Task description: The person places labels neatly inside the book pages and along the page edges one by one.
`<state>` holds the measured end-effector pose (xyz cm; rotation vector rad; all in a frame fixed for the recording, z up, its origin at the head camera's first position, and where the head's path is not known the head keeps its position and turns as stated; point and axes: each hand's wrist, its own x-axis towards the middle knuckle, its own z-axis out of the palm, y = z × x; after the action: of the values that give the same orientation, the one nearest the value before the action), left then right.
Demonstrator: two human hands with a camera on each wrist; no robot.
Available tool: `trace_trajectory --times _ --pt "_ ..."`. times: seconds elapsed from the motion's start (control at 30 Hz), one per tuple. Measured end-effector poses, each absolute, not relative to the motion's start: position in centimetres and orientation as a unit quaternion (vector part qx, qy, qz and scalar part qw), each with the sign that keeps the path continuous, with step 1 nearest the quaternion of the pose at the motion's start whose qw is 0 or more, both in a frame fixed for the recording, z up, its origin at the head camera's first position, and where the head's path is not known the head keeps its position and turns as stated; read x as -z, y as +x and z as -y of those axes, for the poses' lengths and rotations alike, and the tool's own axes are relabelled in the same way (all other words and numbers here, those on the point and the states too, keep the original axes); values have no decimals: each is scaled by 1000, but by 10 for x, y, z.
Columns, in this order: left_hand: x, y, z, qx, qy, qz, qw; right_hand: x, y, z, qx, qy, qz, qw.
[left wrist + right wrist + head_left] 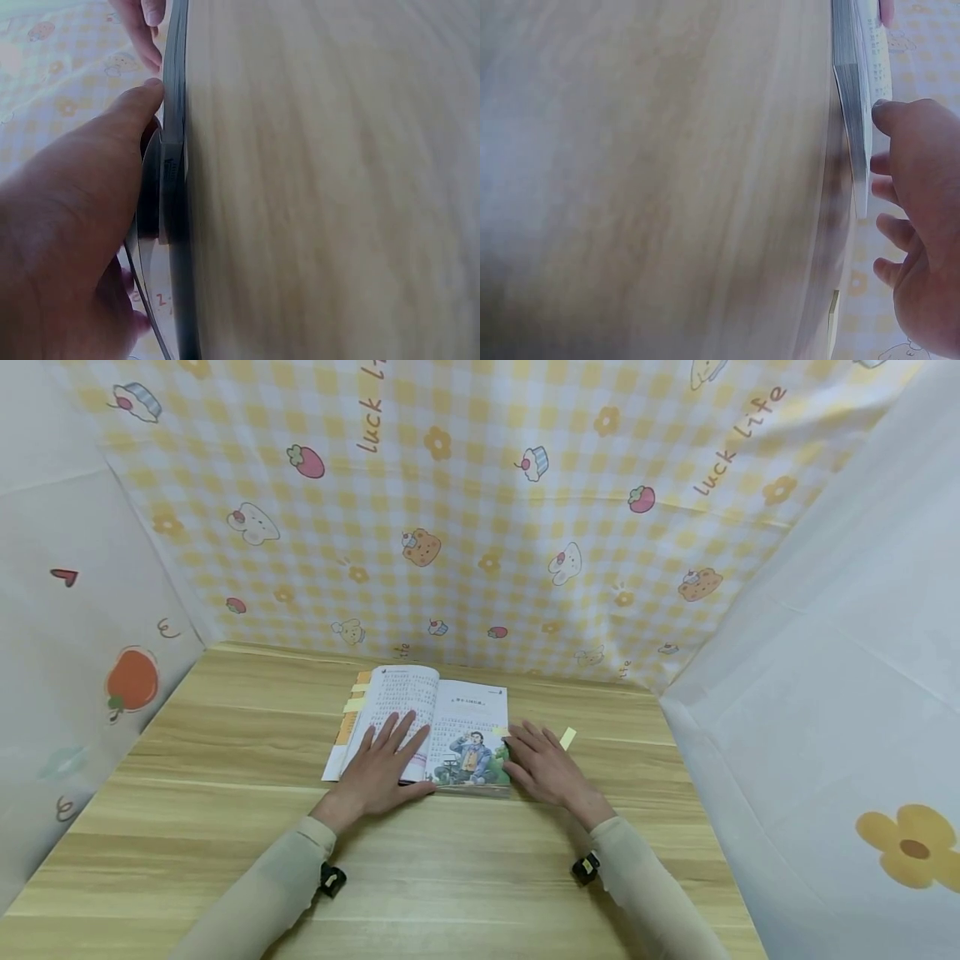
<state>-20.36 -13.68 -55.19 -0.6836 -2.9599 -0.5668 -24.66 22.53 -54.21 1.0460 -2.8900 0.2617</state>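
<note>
An open book [468,710] lies on the table, text on its left page and a picture of a seated figure on its right page. My left hand [381,772] rests spread over the left page, thumb along the lower edge near the spine. In the left wrist view that thumb lies by the page block. My right hand [546,768] is at the book's right edge, its fingertips touching the margin beside a pale yellow sticky tab [501,731]. Seen from the right wrist, its fingers [889,187] are loosely bent beside the pages.
A yellow strip [567,738], like a pad of sticky tabs, lies on the wooden table [450,877] just beyond the right hand. More yellow tabs [355,703] stick out along the book's left edge. A checked curtain [480,502] hangs behind the table, with white sheets at both sides.
</note>
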Motion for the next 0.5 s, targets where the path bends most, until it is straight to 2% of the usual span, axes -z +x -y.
trace_trajectory --times 0.5 --pt "548 -198 150 172 -230 957 35 539 -238 -237 -127 345 925 97"
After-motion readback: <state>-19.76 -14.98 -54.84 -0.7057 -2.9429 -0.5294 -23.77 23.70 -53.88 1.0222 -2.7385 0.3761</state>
